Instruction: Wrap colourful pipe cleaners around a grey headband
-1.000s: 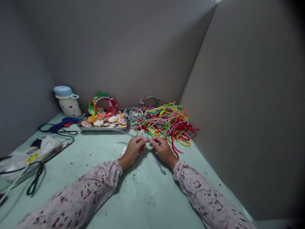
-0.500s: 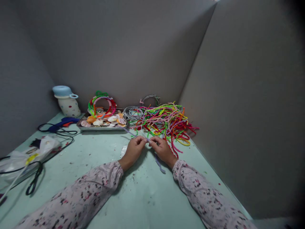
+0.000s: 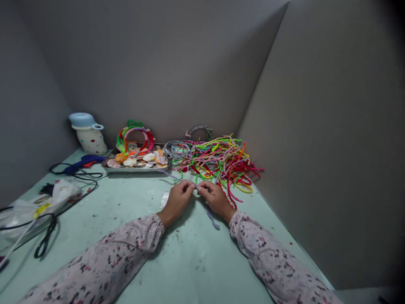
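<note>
My left hand (image 3: 179, 196) and my right hand (image 3: 215, 197) meet over the middle of the table, fingertips almost touching. Between them they pinch a purple pipe cleaner (image 3: 212, 217), whose loose end hangs below my right hand. A thin pale wire (image 3: 189, 172) rises from the pinched spot. Another purple length (image 3: 170, 175) reaches out behind my left hand toward the tray; whether it is the same piece I cannot tell. Just beyond my hands lies a tangled heap of colourful pipe cleaners (image 3: 221, 156). Beside my left wrist is a whitish shell-like piece (image 3: 164, 199), partly hidden.
A metal tray (image 3: 136, 170) of seashells (image 3: 130, 162) stands at the back, with wrapped rings (image 3: 148, 141) on it. Coiled grey wire (image 3: 179, 150) lies beside it. At left are a lidded bottle (image 3: 91, 139), a blue glue gun (image 3: 84, 162), black cable (image 3: 47, 236) and a plastic bag (image 3: 65, 192).
Almost nothing differs. Both hands keep pinching the purple pipe cleaner in the same place, with only a tiny shift of the fingers and the view.
</note>
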Motion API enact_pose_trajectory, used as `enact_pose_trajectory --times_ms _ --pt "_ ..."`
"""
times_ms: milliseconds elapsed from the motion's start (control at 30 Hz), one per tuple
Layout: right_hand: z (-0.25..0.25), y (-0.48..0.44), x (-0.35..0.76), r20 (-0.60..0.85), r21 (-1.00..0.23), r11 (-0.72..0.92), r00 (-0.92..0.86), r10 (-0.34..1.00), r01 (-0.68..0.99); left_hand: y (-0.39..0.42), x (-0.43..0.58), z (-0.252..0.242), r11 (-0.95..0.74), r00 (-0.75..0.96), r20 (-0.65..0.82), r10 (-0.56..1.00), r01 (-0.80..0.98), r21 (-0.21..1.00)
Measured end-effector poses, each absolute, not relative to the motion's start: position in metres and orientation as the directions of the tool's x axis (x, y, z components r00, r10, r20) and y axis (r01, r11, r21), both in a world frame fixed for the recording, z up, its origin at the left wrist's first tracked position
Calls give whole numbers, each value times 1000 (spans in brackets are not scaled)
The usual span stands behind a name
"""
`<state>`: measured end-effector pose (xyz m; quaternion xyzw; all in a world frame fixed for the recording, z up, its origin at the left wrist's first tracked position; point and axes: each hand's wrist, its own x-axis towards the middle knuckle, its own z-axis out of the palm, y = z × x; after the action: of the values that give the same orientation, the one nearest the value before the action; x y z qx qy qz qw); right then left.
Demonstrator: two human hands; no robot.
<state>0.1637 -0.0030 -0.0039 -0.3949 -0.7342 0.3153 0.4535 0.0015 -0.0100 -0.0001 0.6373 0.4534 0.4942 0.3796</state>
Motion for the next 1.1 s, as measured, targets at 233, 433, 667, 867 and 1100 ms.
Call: enact_pose_trajectory --times_ms 233,433,667,867,1100 --pt "-1 -5 163 420 -817 499 -294 859 289 -11 1 1 -304 97 289 952 226 926" --pt "-1 -4 163 397 -814 490 -318 861 311 -11 1 1 -299 94 285 954 234 925" --pt "2 -6 162 382 -819 484 -337 860 306 -9 1 0 -287 95 272 958 248 925" --pt "2 -6 162 392 -813 492 -333 858 311 -10 1 0 -306 103 290 952 240 921" --pt "1 -5 162 394 -798 499 -336 856 337 -7 1 -3 -294 66 287 956 291 911"
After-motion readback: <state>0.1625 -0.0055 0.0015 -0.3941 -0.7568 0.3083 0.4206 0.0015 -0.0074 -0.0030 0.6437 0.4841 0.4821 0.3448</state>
